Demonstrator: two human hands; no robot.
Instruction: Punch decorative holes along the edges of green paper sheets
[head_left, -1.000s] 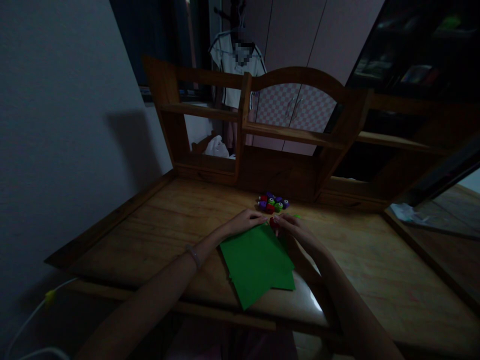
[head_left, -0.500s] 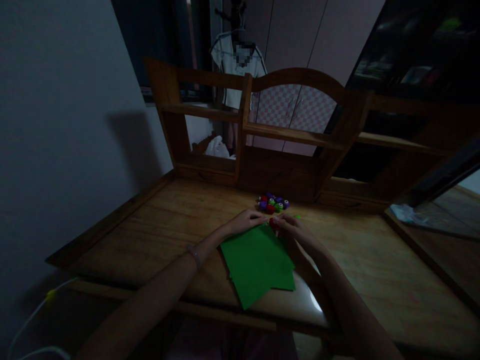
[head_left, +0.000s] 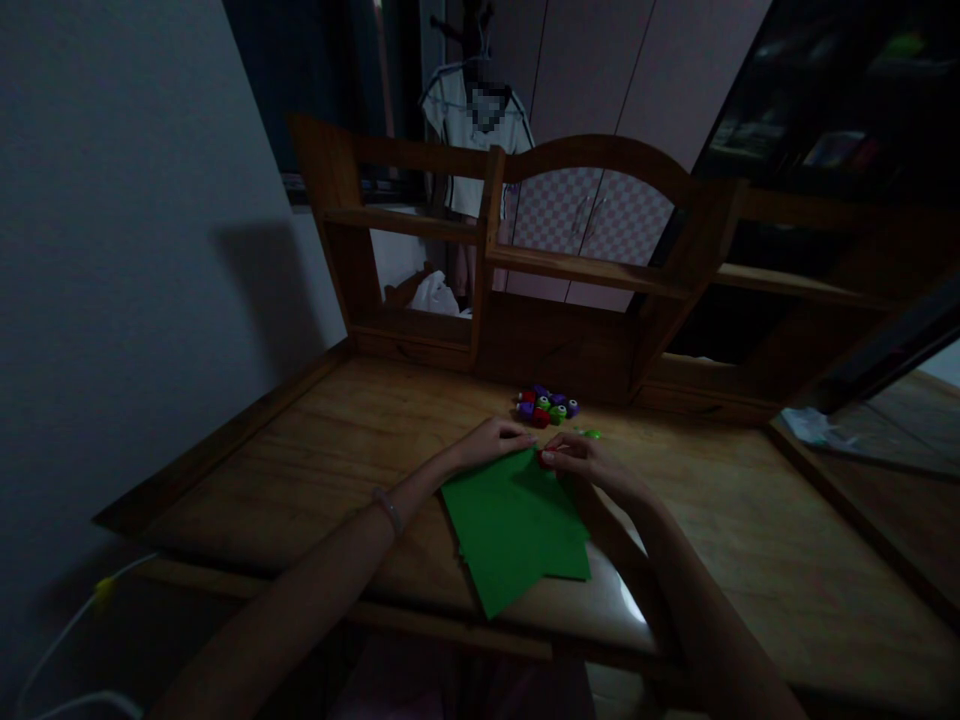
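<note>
Pinched between the right hand fingertips is a small red piece, held at the far corner of the green paper sheets at frame centre. Left hand lies flat on that same corner, just left of the piece, gripping nothing. More small coloured pieces cluster just above.

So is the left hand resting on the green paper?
Yes, the left hand lies on the far edge of the green paper, close to the right hand on the wooden desk.
</note>
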